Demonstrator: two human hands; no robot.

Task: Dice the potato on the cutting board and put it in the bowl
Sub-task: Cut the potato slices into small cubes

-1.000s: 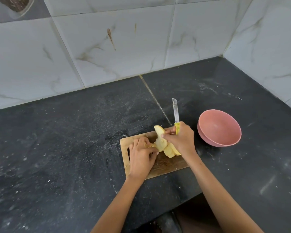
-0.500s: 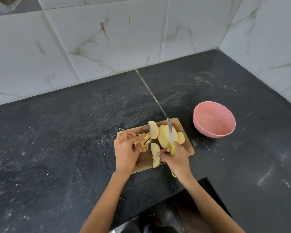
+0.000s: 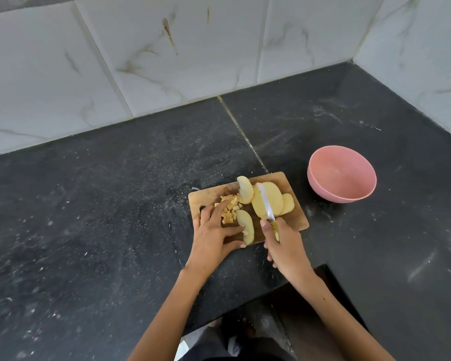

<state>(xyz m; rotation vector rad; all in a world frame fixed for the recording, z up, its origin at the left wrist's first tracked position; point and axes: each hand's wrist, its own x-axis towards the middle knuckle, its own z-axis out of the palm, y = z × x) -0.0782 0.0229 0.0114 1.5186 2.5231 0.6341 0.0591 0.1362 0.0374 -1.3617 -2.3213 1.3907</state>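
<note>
A small wooden cutting board (image 3: pixel 296 217) lies on the black counter. On it are several pale potato slices (image 3: pixel 271 200), one slice (image 3: pixel 246 225) near the front, and a little heap of diced potato (image 3: pixel 229 207). My left hand (image 3: pixel 214 234) lies flat on the board's left part, fingers spread, touching the front slice and the dice. My right hand (image 3: pixel 284 246) grips a yellow-handled knife (image 3: pixel 267 207), whose blade lies over the stacked slices. A pink bowl (image 3: pixel 342 173) stands to the right of the board, with nothing visible inside.
The black stone counter (image 3: pixel 102 217) runs into a corner of white marbled wall tiles (image 3: pixel 167 56) at the back and right. The counter's front edge steps back below the board, close to my right forearm.
The slices held up a second ago now lie on the board. My right hand has drawn back to the board's front with the knife laid over the stack; my left hand has spread flat.
</note>
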